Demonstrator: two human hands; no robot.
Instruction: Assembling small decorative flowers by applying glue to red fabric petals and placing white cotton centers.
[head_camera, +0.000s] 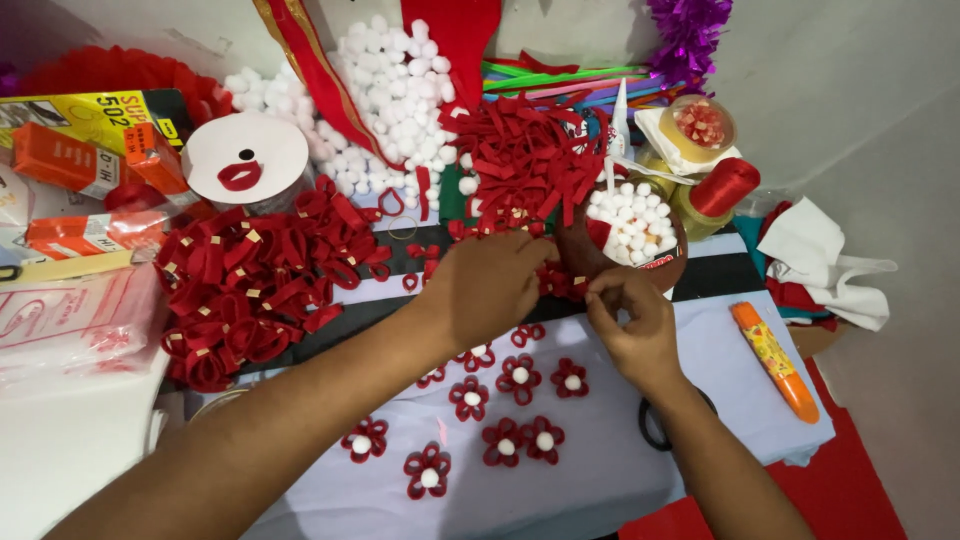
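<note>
This looks like a craft corner at home. The surface (700, 350) is covered with a pale cloth and crowded with making things: a heap of red ribbon loops (250, 290) at the left edge, white pompoms (390, 90) at the back, glue boxes (70, 160) in the far left corner, purple tinsel (690, 30) and finished red flowers (520, 378) near the front.

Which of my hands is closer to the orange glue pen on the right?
Right. Your right hand is just left of the orange glue pen, apart from it; your left hand is farther left, beyond the right one.
</note>
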